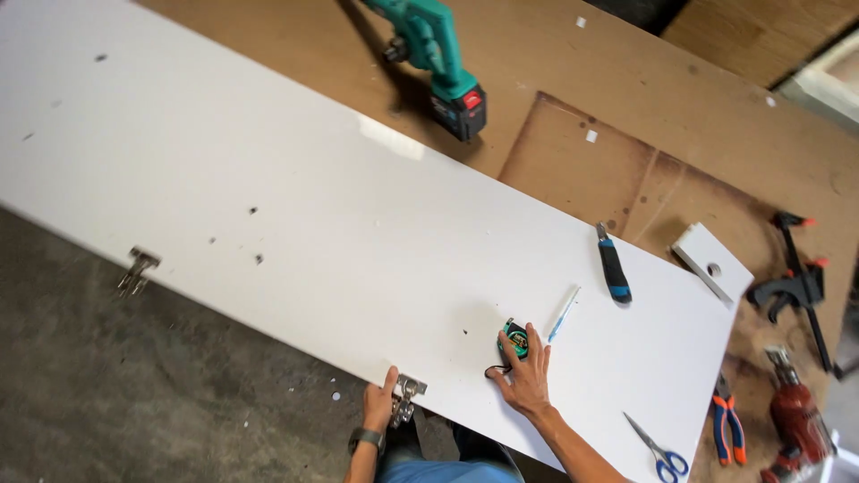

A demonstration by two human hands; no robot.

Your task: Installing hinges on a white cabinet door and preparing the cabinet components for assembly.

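Here, a green tape measure [514, 341] lay on a long white panel [358, 233], near its front edge, with the right hand [525, 380] spread flat over it, fingers open rather than closed around it. The left hand [378, 404] gripped the panel's edge just beside a metal hinge [407, 396]. Steady work seemed to call for pinning the panel firmly and keeping the tape square to the edge. A pencil [564, 314], a utility knife [613, 267] and scissors [658, 450] lay on the panel, while a green drill [434, 58], a clamp [796, 282] and pliers [729, 425] rested on the brown table [582, 152].
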